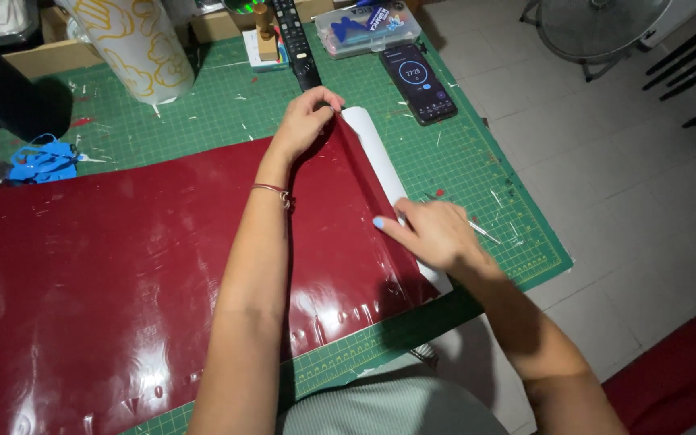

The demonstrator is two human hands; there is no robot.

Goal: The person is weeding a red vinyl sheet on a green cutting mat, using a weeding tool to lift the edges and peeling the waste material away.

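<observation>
Two hands work a glossy dark-red vinyl sheet (122, 266) on the green cutting mat (477, 161): left hand (304, 121) pinches its far corner, right hand (437, 234) presses flat on its white backing strip (376, 153). Clear plastic box (368, 28) with blue label sits beyond.

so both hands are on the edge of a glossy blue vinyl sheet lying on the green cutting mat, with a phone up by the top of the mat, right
Not quite: the glossy vinyl sheet is dark red, not blue. The head view shows the left hand pinching its far corner and the right hand pressing near its white backing strip, all on the green cutting mat, with the black phone near the mat's top.
</observation>
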